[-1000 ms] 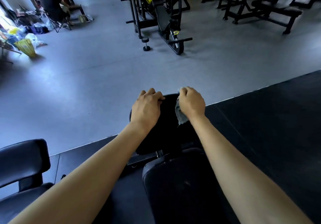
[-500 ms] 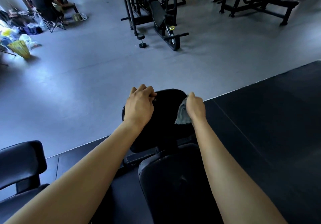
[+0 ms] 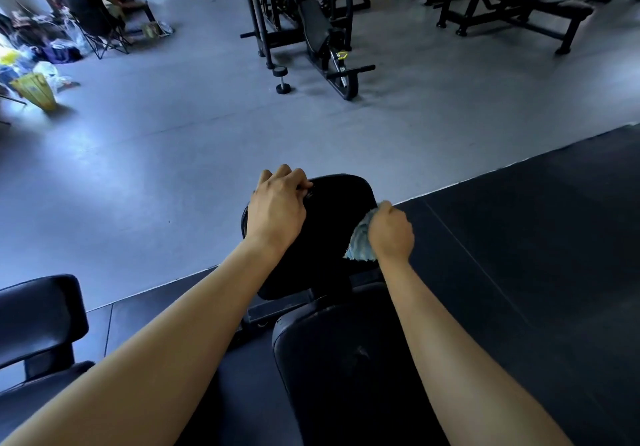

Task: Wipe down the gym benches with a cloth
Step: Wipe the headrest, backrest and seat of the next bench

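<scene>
A: Shifted since a second ago?
B: Right hand [image 3: 391, 234], down from the pad's [image 3: 332, 210] top to its right edge, centre frame. Fist closed round the cloth [image 3: 360, 243], pressed against the pad.
A: Left hand [image 3: 277, 210]?
B: Curled over the pad's upper left rim, as before.
A: Left to do?
B: Likely the cushion [image 3: 346, 359] below, then the bench [image 3: 38, 310] at lower left.

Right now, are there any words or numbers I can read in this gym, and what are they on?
None can be read.
Yellow bag: a faint mark, too blurred to read.
Pad and cloth: no text visible.
</scene>
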A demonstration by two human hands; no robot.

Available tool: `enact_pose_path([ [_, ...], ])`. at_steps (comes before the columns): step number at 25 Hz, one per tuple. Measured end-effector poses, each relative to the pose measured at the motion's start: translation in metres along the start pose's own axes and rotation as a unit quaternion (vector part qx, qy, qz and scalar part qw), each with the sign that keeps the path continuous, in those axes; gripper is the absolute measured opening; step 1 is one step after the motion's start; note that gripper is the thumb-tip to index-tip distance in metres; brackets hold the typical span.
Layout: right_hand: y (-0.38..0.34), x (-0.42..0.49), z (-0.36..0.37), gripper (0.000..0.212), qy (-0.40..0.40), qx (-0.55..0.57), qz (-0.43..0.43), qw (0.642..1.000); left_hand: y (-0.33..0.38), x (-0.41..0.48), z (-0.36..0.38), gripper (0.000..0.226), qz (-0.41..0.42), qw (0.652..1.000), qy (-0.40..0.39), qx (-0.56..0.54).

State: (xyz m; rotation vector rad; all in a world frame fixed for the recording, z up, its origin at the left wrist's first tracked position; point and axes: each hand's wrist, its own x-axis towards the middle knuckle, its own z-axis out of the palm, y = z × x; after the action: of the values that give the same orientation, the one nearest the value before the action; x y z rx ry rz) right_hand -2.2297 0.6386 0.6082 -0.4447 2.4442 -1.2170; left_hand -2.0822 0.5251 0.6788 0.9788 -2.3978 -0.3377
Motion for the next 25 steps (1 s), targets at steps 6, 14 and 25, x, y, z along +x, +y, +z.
enact_pose_path([
  [6,-0.041,0.007,-0.002,0.053,0.023,0.077,-0.102,0.992,-0.004,0.001,0.0,0.015,0.002,1.0,0.004,-0.007],
  [14,-0.039,0.004,0.009,0.049,0.09,-0.004,-0.078,0.993,-0.005,0.001,0.001,0.016,-0.008,1.0,0.007,-0.006],
  [25,-0.02,-0.029,0.035,0.052,0.13,-0.237,-0.362,0.892,-0.03,-0.004,-0.026,0.036,-0.03,0.991,-0.082,-0.105],
])
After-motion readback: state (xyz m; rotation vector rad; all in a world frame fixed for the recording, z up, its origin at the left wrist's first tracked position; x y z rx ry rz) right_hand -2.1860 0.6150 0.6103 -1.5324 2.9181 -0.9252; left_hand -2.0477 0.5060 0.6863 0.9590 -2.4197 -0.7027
